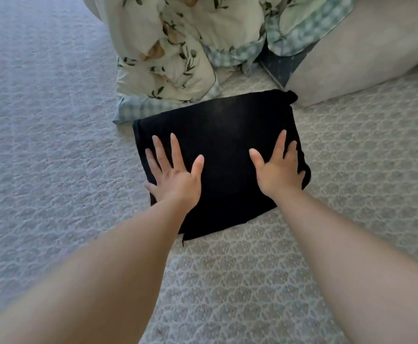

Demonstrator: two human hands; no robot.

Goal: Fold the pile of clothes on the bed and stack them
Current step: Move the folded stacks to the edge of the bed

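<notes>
A black garment [224, 125], folded into a rough rectangle, lies flat on the bed's quilted cover [265, 281] in the middle of the view. My left hand [174, 171] rests palm-down on its left half with fingers spread. My right hand [281, 170] presses flat on its right half, its outer fingers curling over the right edge of the cloth. Neither hand holds anything lifted. A small corner of the fabric sticks out at the near left edge.
A crumpled floral duvet with a green checked border [178, 53] is heaped behind the garment. A dark blue dotted cloth [284, 63] peeks out beside it. A plain grey pillow [366, 55] lies at the back right.
</notes>
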